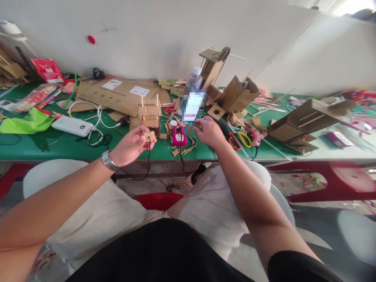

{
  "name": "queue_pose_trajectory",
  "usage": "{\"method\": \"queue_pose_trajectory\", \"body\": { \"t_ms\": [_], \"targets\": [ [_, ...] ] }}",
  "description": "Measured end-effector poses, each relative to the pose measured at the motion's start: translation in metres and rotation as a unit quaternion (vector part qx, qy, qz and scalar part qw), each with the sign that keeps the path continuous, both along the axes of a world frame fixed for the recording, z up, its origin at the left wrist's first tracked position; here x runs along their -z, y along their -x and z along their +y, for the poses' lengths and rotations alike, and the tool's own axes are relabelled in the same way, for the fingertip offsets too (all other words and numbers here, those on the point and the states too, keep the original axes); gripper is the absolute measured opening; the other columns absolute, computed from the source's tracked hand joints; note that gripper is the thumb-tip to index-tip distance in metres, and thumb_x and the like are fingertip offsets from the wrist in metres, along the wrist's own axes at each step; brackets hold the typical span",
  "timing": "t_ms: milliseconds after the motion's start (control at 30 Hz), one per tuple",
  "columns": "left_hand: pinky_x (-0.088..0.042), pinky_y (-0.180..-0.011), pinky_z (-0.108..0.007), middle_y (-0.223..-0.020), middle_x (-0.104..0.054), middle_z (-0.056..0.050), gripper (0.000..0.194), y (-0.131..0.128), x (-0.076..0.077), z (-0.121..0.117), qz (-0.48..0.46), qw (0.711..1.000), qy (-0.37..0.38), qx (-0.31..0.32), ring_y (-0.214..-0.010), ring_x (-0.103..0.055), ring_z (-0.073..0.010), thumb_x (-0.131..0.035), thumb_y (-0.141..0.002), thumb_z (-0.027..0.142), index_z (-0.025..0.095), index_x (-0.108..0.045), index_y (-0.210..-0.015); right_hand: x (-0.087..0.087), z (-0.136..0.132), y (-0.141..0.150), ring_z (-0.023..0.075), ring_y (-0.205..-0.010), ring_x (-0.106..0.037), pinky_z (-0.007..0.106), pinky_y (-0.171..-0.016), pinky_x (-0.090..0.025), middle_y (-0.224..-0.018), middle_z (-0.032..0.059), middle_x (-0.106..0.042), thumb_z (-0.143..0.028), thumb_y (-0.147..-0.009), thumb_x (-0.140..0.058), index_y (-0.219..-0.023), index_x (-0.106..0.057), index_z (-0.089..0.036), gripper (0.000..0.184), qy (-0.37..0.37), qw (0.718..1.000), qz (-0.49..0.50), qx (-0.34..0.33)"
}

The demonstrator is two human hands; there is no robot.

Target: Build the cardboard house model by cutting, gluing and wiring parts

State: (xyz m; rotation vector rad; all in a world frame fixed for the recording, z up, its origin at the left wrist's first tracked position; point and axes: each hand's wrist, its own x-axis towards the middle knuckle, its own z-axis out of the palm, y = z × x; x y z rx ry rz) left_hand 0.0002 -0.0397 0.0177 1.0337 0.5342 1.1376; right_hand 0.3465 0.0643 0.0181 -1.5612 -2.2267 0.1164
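Note:
My left hand pinches a small cardboard piece above the table's front edge. A dark cord hangs below that piece. Over the scraps, my right hand has its thumb and fingers curled close together; what lies between them is too small to name. Between both hands sits a pink case with a cartoon face, a dark cord running down from it. Behind my left hand stands a small cardboard structure with wooden sticks. A lit phone leans on a clear plastic bottle beyond my right hand.
Red-handled scissors and yellow-handled scissors lie right of my right hand, beside a pink glue gun. A white power bank with cables is on the left. Flattened cardboard and tall cardboard structures occupy the green table.

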Motion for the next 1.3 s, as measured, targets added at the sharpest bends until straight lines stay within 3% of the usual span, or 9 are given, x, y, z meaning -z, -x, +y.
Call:
{"method": "queue_pose_trajectory", "body": {
  "t_ms": [133, 367, 567, 700, 900, 1033, 1167, 1300],
  "targets": [
    [-0.058, -0.073, -0.027, -0.098, -0.076, -0.004, 0.053, 0.0, -0.001, -0.001, -0.011, 1.0, 0.008, 0.008, -0.082, -0.071, -0.0148, -0.101, -0.077, 0.049, 0.021, -0.066, -0.104, -0.004, 0.001, 0.0, 0.0339, -0.111, -0.072, 0.048, -0.102, -0.058, -0.12, 0.0176, -0.078, -0.024, -0.096, -0.067, -0.128, -0.077, -0.014, 0.035, -0.018, 0.999, 0.027, 0.006],
    [-0.059, -0.073, -0.026, -0.098, -0.076, -0.004, 0.051, -0.001, -0.002, -0.001, -0.02, 0.999, 0.024, 0.012, -0.082, -0.07, -0.0139, -0.101, -0.078, 0.048, 0.021, -0.067, -0.104, -0.01, -0.002, -0.002, 0.0255, -0.086, -0.067, 0.04, -0.086, -0.056, -0.099, 0.0107, -0.076, -0.016, -0.088, -0.065, -0.108, -0.082, -0.018, 0.027, -0.044, 0.996, 0.081, -0.009],
    [-0.059, -0.075, -0.025, -0.105, -0.076, -0.004, 0.049, 0.0, -0.003, -0.001, 0.001, 1.0, 0.016, 0.022, -0.083, -0.07, -0.0124, -0.105, -0.074, 0.04, 0.024, -0.076, -0.11, -0.012, -0.006, 0.004, 0.0225, -0.08, -0.063, 0.038, -0.083, -0.053, -0.085, 0.0057, -0.069, -0.016, -0.087, -0.064, -0.111, -0.083, -0.018, 0.031, -0.025, 0.994, 0.107, -0.027],
    [-0.06, -0.075, -0.024, -0.113, -0.075, -0.006, 0.048, -0.001, -0.004, -0.002, 0.02, 1.0, -0.002, 0.019, -0.085, -0.07, -0.0118, -0.104, -0.076, 0.032, 0.027, -0.083, -0.119, -0.015, -0.01, 0.01, 0.0192, -0.073, -0.062, 0.036, -0.079, -0.053, -0.088, 0.0046, -0.072, -0.02, -0.085, -0.069, -0.11, -0.079, -0.019, 0.027, -0.008, 0.99, 0.134, -0.037],
    [-0.06, -0.074, -0.024, -0.111, -0.077, -0.006, 0.039, -0.004, -0.004, -0.002, 0.027, 0.999, -0.033, 0.015, -0.085, -0.07, -0.0124, -0.104, -0.075, 0.028, 0.024, -0.083, -0.109, -0.018, -0.021, 0.022, 0.0179, -0.073, -0.063, 0.036, -0.078, -0.054, -0.096, 0.0063, -0.075, -0.022, -0.09, -0.069, -0.106, -0.081, -0.019, 0.021, -0.026, 0.977, 0.181, -0.108],
    [-0.061, -0.08, -0.025, -0.115, -0.081, -0.008, 0.039, -0.004, 0.001, 0.0, 0.042, 0.997, -0.063, 0.002, -0.093, -0.075, -0.0141, -0.102, -0.077, 0.022, 0.023, -0.079, -0.109, -0.017, -0.033, 0.032, 0.0199, -0.08, -0.063, 0.037, -0.081, -0.054, -0.095, 0.0063, -0.074, -0.025, -0.097, -0.066, -0.117, -0.083, -0.022, 0.026, -0.03, 0.967, 0.194, -0.163],
    [-0.062, -0.085, -0.027, -0.117, -0.083, -0.009, 0.042, -0.003, 0.005, 0.0, 0.084, 0.991, -0.103, -0.031, -0.106, -0.079, -0.0185, -0.102, -0.077, 0.019, 0.021, -0.075, -0.109, -0.016, -0.043, 0.042, 0.0181, -0.076, -0.061, 0.034, -0.077, -0.052, -0.093, 0.0046, -0.075, -0.026, -0.096, -0.071, -0.129, -0.08, -0.02, 0.034, 0.0, 0.962, 0.208, -0.174],
    [-0.062, -0.087, -0.029, -0.117, -0.083, -0.011, 0.043, -0.002, 0.004, -0.002, 0.135, 0.98, -0.13, -0.061, -0.116, -0.079, -0.0246, -0.101, -0.077, 0.023, 0.019, -0.073, -0.109, -0.019, -0.044, 0.044, 0.0192, -0.078, -0.06, 0.035, -0.079, -0.051, -0.094, 0.0053, -0.077, -0.028, -0.096, -0.075, -0.11, -0.083, -0.021, 0.018, -0.014, 0.972, 0.176, -0.153]
  ]
}}
